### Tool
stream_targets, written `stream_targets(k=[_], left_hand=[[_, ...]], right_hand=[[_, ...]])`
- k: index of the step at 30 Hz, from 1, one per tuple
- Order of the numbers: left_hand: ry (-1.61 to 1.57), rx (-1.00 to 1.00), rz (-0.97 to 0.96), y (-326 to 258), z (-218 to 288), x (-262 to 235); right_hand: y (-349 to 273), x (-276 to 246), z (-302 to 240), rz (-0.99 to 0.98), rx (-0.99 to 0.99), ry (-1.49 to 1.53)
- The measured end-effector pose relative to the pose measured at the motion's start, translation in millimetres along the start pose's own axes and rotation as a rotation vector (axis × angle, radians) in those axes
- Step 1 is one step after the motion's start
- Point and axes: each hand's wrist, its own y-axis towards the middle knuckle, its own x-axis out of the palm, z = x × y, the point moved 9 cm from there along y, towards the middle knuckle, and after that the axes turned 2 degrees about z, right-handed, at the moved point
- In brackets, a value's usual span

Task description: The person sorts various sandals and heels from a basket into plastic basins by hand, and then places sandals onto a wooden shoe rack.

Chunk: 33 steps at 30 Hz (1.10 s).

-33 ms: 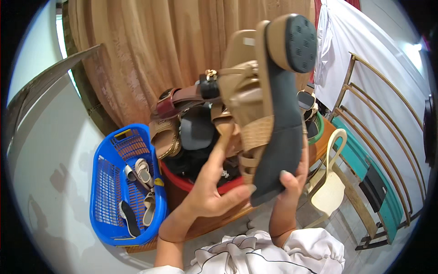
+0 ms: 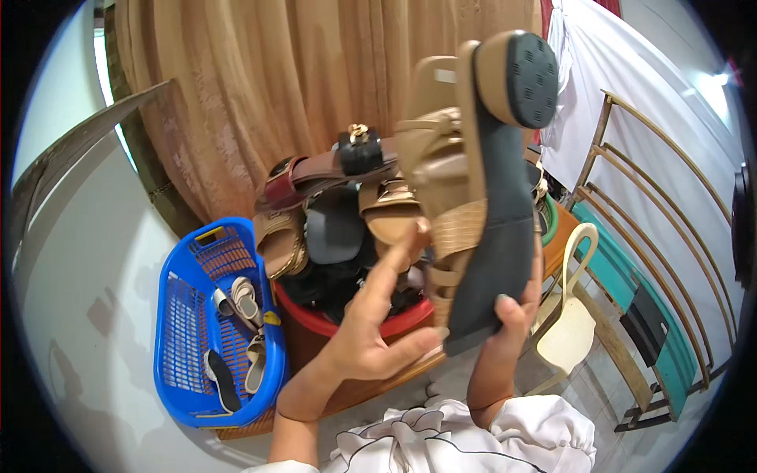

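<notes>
A tan strappy sandal [image 2: 461, 229] with a round block heel stands on end, its black sole turned partly toward me and its heel upward. My right hand [image 2: 512, 331] grips it near the toe, thumb on the sole. Close by the toe on its left is my left hand [image 2: 374, 323], fingers stretched and apart; whether its thumb tip touches the sandal I cannot tell. Behind, a red basin [image 2: 311, 321] is heaped with sandals, among them a maroon sandal [image 2: 293, 185], a black strap with a gold buckle [image 2: 359, 151] and a tan sandal with gold trim [image 2: 280, 244].
At left, a blue plastic basket [image 2: 177, 355] holds several loose shoes. A green basin [image 2: 550, 217] with more footwear sits partly hidden behind the sandal. To the right are a cream chair [image 2: 568, 331] and a teal bench [image 2: 670, 355]. Brown curtains [image 2: 276, 71] hang behind the wooden table [image 2: 339, 394].
The sandal in my right hand has shifted slightly to the right. My left hand's fingers reach a little farther right, and more of the heap shows between hand and curtain.
</notes>
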Motion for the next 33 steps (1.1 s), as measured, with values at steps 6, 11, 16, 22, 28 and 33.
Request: stream_targets(k=[6, 11, 16, 22, 28, 33], left_hand=[[0.13, 0.017, -0.126, 26.7, -34.3, 52.0], [0.164, -0.055, -0.137, 52.4, -81.9, 83.1], [0.119, -0.144, -0.054, 74.9, -124.5, 104.7], [0.318, -0.153, 0.044, 98.9, -163.7, 122.6], [0.532, -0.168, 0.17, 117.0, -191.8, 124.1], [0.812, -0.206, 0.177, 129.2, -202.5, 126.9]], right_hand=[[53.2, -89.3, -28.4, 0.14, -0.15, -0.155], [123.5, -158.6, -28.5, 0.113, -0.062, -0.356], [194.7, -211.3, 21.4, 0.089, 0.3, -0.221], [250.9, -231.8, 85.3, -0.008, 0.494, -0.237], [283.6, -236.8, 132.7, 0.018, 0.602, -0.279], [280.9, -229.0, 134.0, -0.067, 0.66, -0.36]])
